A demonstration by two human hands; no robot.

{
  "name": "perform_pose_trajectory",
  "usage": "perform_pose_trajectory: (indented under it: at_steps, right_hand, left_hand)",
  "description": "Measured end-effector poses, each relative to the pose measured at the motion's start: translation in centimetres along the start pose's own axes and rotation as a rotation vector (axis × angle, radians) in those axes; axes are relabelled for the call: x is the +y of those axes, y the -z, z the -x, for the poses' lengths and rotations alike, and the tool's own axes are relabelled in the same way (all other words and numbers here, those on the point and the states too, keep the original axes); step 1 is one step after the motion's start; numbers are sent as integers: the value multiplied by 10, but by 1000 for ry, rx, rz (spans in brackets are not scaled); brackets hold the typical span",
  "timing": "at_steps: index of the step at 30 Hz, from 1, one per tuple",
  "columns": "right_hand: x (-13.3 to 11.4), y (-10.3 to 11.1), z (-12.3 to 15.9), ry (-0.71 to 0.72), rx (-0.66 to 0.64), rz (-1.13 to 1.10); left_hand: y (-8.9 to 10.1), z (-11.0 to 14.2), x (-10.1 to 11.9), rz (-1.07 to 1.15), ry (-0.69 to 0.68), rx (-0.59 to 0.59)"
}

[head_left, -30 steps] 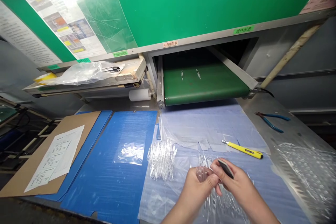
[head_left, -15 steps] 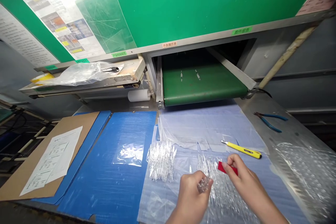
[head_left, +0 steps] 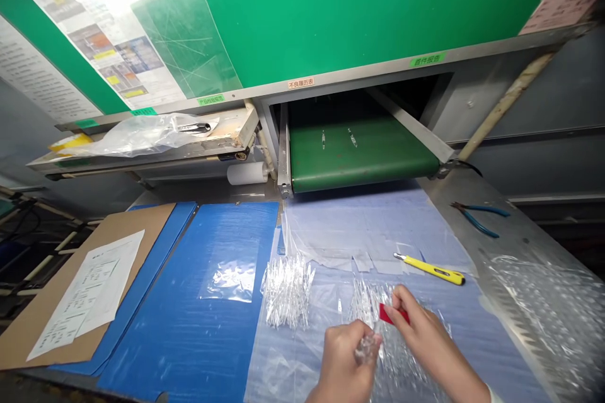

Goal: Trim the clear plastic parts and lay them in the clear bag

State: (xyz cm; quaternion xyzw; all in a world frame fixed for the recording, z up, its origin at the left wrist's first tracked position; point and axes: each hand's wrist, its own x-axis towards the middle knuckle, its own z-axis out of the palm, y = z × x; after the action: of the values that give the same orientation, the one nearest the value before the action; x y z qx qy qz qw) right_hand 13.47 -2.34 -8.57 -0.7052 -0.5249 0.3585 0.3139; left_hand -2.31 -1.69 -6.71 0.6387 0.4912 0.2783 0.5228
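Clear plastic bundle (head_left: pixel 365 349) is sitting in my left hand (head_left: pixel 343 364), which is curling closed around it at the bottom of my feed, while my right hand (head_left: pixel 428 345) is pinching a red tab (head_left: pixel 390 315) narrowly between thumb and fingers. I can't make out the bundle's long axis because the fingers are hiding most of it. My left hand is the nearer one, and the tab is slanting just up and to the right of the bundle, with the hands close but not touching. Under both hands, a loose heap of clear plastic pieces (head_left: pixel 373 308) is lying on a plastic sheet (head_left: pixel 373 230), and a second heap (head_left: pixel 287 291) is sitting to the left. Farther out, I'm seeing a yellow utility knife (head_left: pixel 432 269), blue-handled pliers (head_left: pixel 477 219) and bubble wrap (head_left: pixel 543 321) on the right of the bench (head_left: pixel 513 233). A blue corrugated board (head_left: pixel 189 302) and a printed sheet (head_left: pixel 87 286) on cardboard (head_left: pixel 146 233) are lying to the left. Above a green conveyor belt (head_left: pixel 359 154), one label (head_left: pixel 301 83) is reading 不良履历表, and a green label (head_left: pixel 428 59) appears to read 首件报告.
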Motion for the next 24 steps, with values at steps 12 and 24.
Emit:
perform_pose_trajectory:
  at_steps: [12,24]
  right_hand:
    - [67,54,-1,-227,114,300]
    - [44,78,-4,-123,-22,6]
  left_hand:
    - [-1,-14,1,860,449,68]
    - [5,-17,-7,834,447,-46]
